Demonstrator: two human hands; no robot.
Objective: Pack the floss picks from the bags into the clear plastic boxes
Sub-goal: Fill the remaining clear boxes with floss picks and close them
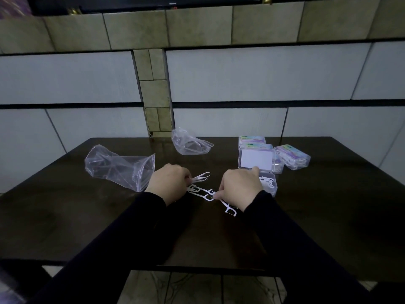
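Just below mid-frame, your left hand [169, 184] grips a small bunch of floss picks [200, 177] while your right hand [240, 186] pinches one from the loose picks [202, 193] lying between them on the counter [306, 216]. That thin pinch could slip and scatter picks short of the open clear box [270, 184] beside your right hand. The bunch's long axis points toward the frame's right; the loose ones run from upper left to lower right.

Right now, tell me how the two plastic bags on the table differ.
The near bag lies left, beside the left hand; the far bag sits at the table's back edge, near the middle. The near bag looks larger and puffed up; the far bag looks smaller and crumpled. Both are clear, and no floss picks show plainly in either.
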